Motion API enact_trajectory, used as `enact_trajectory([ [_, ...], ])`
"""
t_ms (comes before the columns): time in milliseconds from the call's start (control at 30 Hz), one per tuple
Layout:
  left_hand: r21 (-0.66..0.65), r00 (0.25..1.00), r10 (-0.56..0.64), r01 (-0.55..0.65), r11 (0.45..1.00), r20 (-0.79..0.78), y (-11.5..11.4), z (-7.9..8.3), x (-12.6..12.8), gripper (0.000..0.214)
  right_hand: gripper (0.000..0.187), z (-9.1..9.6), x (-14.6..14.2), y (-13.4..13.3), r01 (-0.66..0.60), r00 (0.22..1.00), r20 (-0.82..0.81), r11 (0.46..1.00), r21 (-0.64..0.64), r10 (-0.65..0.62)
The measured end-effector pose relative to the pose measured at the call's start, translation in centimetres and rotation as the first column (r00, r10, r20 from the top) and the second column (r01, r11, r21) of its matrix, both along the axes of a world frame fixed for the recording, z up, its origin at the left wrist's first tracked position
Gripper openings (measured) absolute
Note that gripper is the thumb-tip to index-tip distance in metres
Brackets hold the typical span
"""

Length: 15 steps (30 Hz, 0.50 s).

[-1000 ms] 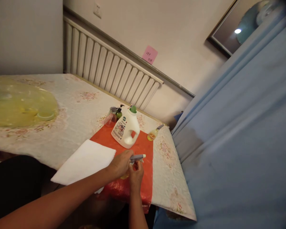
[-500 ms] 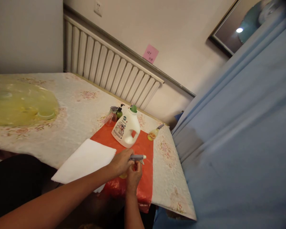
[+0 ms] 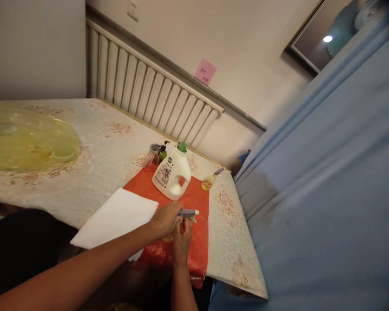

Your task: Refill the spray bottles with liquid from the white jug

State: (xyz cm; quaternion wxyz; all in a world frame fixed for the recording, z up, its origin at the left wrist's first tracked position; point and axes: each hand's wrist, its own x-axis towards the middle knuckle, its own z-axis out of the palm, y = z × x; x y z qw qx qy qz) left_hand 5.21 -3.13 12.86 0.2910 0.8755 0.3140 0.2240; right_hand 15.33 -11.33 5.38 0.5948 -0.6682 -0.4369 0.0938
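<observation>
A spray bottle with a grey trigger head [image 3: 188, 213] stands over the red sheet [image 3: 199, 242], with a little of its yellowish body [image 3: 168, 238] showing between my arms. My left hand [image 3: 165, 221] is closed around the back of the trigger head. Just below, the fingers of my right hand [image 3: 182, 239] are pinched at the bottle's neck, which they mostly hide. Beyond my hands a large white detergent jug [image 3: 171, 175] stands upright on the red sheet, something green at its mouth [image 3: 182, 147].
Behind the jug are a spray bottle of red liquid [image 3: 151, 160] and a dark green pump bottle [image 3: 162, 152]. Another yellow spray bottle [image 3: 208, 182] stands right. White folded sheets [image 3: 116, 218] lie left, a yellow plastic bag [image 3: 29, 140] farther left. A blue curtain [image 3: 317, 181] borders the table's right.
My right hand has shifted very slightly left and its fingers have turned a little at the bottle's neck. The rest is much the same.
</observation>
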Motion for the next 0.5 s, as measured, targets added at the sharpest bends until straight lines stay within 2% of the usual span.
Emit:
enact_trajectory([
  [233,-0.063,0.994,0.0,0.007,0.998,0.106,0.1,-0.7,-0.1,0.012,0.031,0.3,0.0,-0.1,-0.035,0.999,-0.023,0.999,-0.022,0.035],
  [400,-0.17,0.944,-0.003,0.063,0.983,0.331,0.1,-3.3,-1.3,0.038,0.025,0.0,0.0,0.1,-0.013,0.999,-0.038,0.999,-0.047,0.011],
  [500,-0.214,0.936,-0.054,0.136,0.967,0.347,0.2,-4.8,-1.9,0.046,0.026,-0.2,0.0,0.2,-0.001,1.0,-0.027,0.999,-0.037,0.0],
])
